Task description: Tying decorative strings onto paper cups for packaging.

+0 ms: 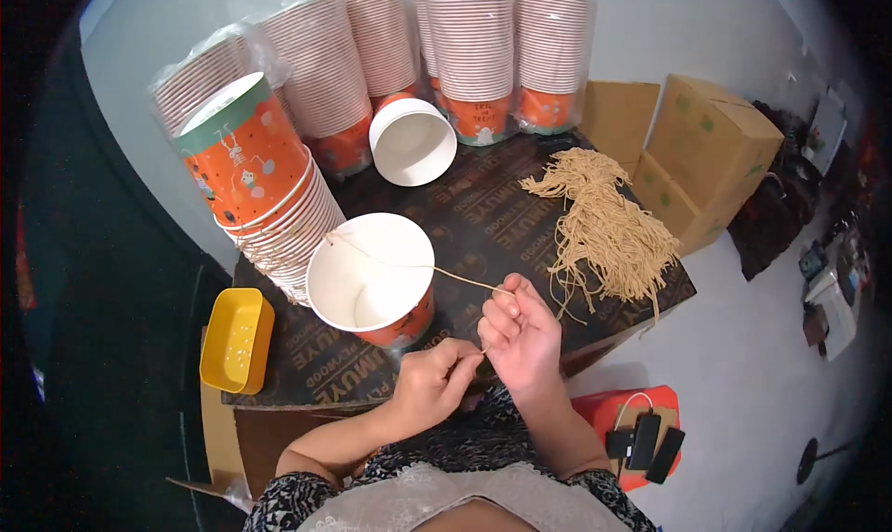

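A white-lined paper bucket [358, 253] with an orange printed outside stands upright in front of me on the dark table. From its left rim a thin tan cord [457, 276] runs across the opening to my right hand [522, 337], whose curled fingers pinch it. My left hand [432, 380] is closed, thumb against forefinger, on a lower length of the same cord, just beside the right hand. Both hands are at the table's near edge, to the right of the bucket and apart from it. Left of the bucket leans a stack of nested paper buckets [288, 225] with cords hanging over their rims.
A yellow tray [232, 346] with small white bits sits at the left edge. A bundle of tan cords [609, 235] lies at right on the printed table [492, 197]. Plastic-wrapped bucket stacks [474, 39] line the back. Cardboard boxes [711, 142] and a red stool [669, 402] stand right.
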Demonstrator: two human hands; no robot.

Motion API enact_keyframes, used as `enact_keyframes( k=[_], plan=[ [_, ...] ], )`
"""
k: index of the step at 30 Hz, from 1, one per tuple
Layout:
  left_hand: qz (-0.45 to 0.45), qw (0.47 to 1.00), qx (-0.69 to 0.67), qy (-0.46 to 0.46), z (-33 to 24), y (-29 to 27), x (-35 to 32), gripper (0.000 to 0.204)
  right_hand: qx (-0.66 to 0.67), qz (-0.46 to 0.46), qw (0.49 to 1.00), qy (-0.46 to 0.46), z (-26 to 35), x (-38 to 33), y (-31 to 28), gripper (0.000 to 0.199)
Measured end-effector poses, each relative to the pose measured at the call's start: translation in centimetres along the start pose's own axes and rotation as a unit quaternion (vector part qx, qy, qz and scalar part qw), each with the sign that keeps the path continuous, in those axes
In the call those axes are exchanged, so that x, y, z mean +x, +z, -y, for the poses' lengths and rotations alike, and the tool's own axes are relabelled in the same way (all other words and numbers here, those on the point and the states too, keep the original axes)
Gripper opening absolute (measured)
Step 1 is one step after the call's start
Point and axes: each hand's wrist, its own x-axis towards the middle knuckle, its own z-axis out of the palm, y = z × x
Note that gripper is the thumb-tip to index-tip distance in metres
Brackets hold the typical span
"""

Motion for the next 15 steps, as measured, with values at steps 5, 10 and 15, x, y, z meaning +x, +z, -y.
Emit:
enact_keyframes(
  k=[5, 10, 15],
  plan=[
    [0.041, 0.996, -0.016, -0.073, -0.9, -1.8, 0.2, 0.006, -0.509, -0.081, 0.832, -0.207, -0.6, -0.1, -1.5, 0.018],
    [0.103, 0.981, -0.008, -0.166, -1.8, -4.1, 1.0, 0.009, -0.590, 0.128, 0.783, -0.150, -0.6, -2.2, -1.8, 0.021],
    [0.088, 0.984, 0.004, -0.156, -2.8, -5.2, 1.6, 0.010, -0.589, 0.157, 0.786, -0.104, -1.6, -2.2, -2.6, 0.015]
  ],
)
